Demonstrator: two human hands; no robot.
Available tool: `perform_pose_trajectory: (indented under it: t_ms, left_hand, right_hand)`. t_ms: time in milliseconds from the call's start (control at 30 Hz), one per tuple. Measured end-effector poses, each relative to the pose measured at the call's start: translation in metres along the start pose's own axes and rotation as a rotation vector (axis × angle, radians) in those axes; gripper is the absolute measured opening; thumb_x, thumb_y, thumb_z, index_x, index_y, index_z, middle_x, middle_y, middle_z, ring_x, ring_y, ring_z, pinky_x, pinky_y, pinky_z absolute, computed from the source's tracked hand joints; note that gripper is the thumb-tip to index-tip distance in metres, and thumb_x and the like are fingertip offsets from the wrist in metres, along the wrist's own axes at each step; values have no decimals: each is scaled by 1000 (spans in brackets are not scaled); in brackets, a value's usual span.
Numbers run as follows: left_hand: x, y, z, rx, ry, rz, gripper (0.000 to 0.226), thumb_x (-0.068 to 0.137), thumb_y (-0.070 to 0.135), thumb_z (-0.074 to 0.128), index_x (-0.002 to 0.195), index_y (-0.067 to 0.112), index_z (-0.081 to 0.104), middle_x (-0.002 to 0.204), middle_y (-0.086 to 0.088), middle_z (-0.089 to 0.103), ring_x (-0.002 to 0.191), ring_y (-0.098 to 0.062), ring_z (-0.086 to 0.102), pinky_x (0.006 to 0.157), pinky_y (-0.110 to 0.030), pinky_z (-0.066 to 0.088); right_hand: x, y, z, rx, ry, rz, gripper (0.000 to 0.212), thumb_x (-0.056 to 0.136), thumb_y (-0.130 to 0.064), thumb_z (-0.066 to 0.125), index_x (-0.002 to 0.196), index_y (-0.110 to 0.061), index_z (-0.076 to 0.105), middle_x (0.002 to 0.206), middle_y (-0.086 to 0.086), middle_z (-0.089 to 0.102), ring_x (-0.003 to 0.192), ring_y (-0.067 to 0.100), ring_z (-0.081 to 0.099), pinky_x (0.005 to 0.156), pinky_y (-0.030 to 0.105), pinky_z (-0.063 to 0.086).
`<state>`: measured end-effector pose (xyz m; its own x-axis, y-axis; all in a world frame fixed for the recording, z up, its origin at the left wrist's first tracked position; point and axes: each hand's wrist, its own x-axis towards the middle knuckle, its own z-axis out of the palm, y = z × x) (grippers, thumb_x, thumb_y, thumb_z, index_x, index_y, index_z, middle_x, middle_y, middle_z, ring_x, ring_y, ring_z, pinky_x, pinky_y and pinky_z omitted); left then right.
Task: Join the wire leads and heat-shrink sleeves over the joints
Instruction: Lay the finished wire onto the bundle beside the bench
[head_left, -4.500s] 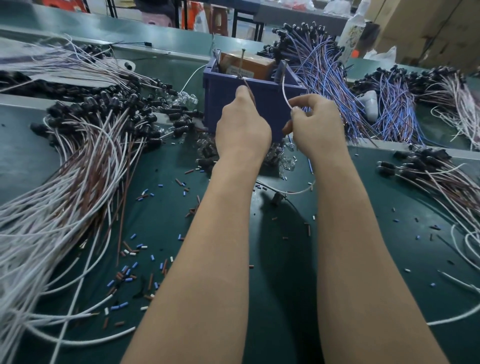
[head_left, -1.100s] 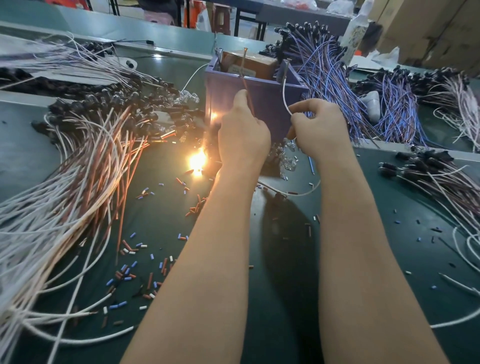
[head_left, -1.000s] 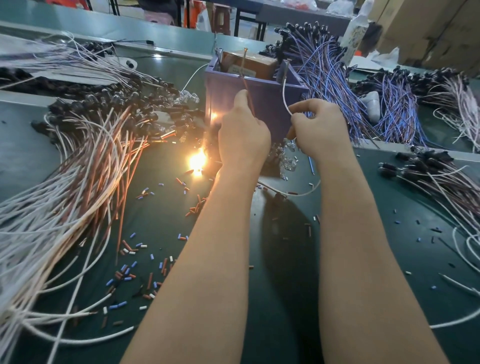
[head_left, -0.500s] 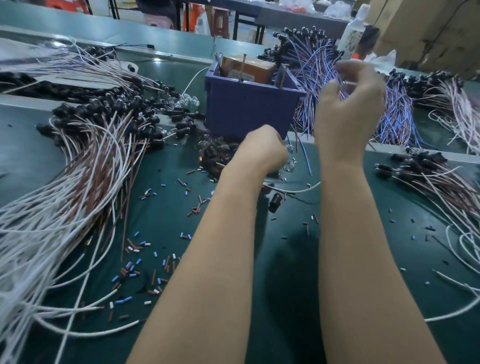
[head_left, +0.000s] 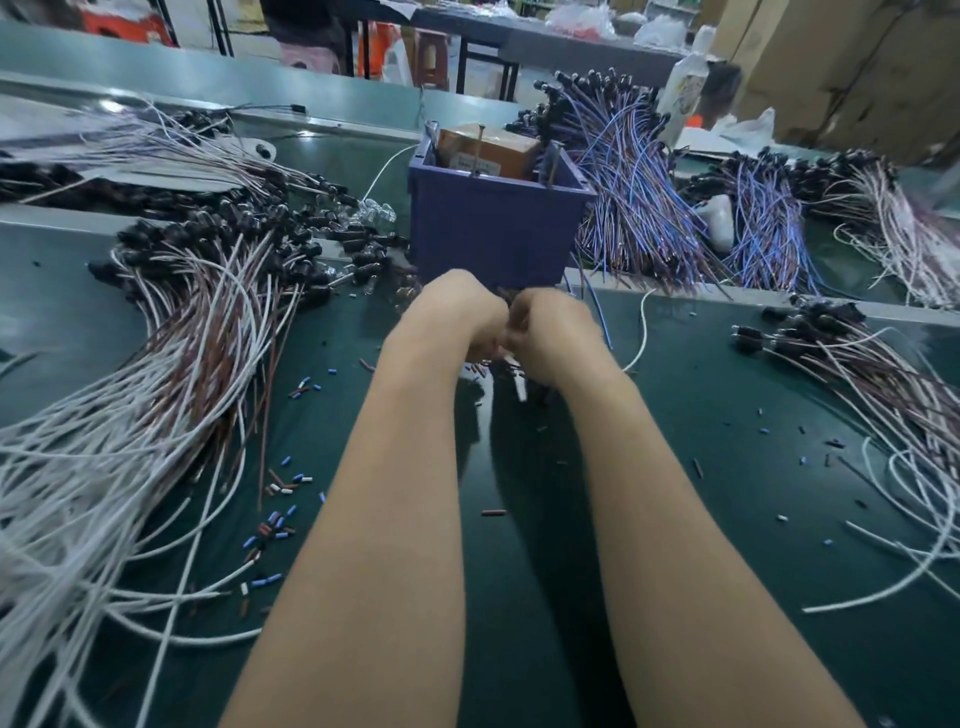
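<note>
Both hands are bunched up right in front of the purple bin, low over the green mat. The left hand and right hand are knuckle to knuckle with the fingers curled in tight. We only see the backs of them, so honestly I can't tell what each one is pinching. The only bit that shows is a short white lead poking down out of the gap where the hands meet, and it's blurry.

My read is that this is the fiddly part, either getting two bare ends together or sliding a sleeve on. If you do this yourself, keep your wrists low and steady and pinch close to the stripped end so it can't wander. Centre the sleeve over the joint with no copper showing on either side before any heat goes near it. I'd guess wire this thin springs back, so hang on to both sides.

The lead looks thin, white-jacketed and floppy, same as the big pile of white and brown wires on the left. Loose sleeves, tiny blue, white and brown tubes, are scattered on the mat by the left forearm. Blue wires sit just right of the bin.
</note>
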<state>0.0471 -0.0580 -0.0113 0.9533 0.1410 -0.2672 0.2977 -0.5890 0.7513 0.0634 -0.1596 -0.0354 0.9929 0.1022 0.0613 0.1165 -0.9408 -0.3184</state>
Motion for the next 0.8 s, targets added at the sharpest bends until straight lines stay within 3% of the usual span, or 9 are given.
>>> perform_pose_trajectory:
  t_ms: [67,133,200,300,400,533,633,700,800]
  left_hand:
    - [1,4,3,-25,2,42,49,99,31,39,62,4,56,51,-5,58,30,-14,48,37,-14,34]
    - [4,12,8,-107,59,146,48,101,35,35,89,-1,64,78,-13,67,70,-23,68,62,-24,51]
    - [3,26,15,-196,188,269,39,100,32,39,105,1,62,104,-17,67,101,-33,62,87,-34,49]
    - [-6,46,26,-339,379,483,25,97,26,49,95,8,66,90,-7,68,91,-26,63,80,-31,49]
    - [-10,71,32,-614,437,543,24,97,23,52,81,11,64,69,3,60,69,-18,58,71,-31,47]
    - [-17,113,45,-1123,250,467,28,97,17,52,70,10,57,54,3,55,44,-4,48,49,-21,43]
    - [-28,150,79,-1275,10,377,28,96,11,54,68,6,55,49,2,56,40,-4,50,46,-18,46]
    - [-36,171,112,-1254,-174,331,29,94,3,53,65,4,52,49,-2,57,44,-10,55,53,-21,51]
    - [-46,191,174,-1059,-364,239,18,91,-1,50,74,-1,52,76,-16,59,77,-24,58,86,-40,52]
  right_hand:
    - [-2,4,-10,204,158,-68,18,94,-24,53,105,-11,59,108,12,63,101,29,56,87,34,43]
    - [-4,7,-21,379,246,-151,10,96,-19,51,99,-10,54,93,9,62,84,25,54,69,25,36]
    - [-8,10,-32,446,269,-184,3,97,-17,48,97,-14,49,84,4,58,72,21,53,61,21,33]
    - [-12,22,-47,563,274,-137,9,100,-23,44,101,-15,46,85,8,64,68,22,58,66,28,45]
    - [-27,51,-78,488,341,-138,9,99,-29,47,99,-20,48,70,-1,61,57,9,53,58,25,40]
    - [-68,100,-139,310,532,-155,10,91,-41,55,89,-35,63,67,-8,61,55,1,53,52,18,41]
    - [-100,138,-173,260,622,23,10,77,-55,54,75,-52,63,72,-11,65,61,8,58,61,28,48]
    - [-116,163,-182,227,618,193,8,69,-54,56,67,-51,63,67,-12,63,62,10,59,70,39,53]
    - [-126,201,-168,143,533,440,19,78,-36,68,63,-26,61,62,-10,61,57,5,55,57,27,43]
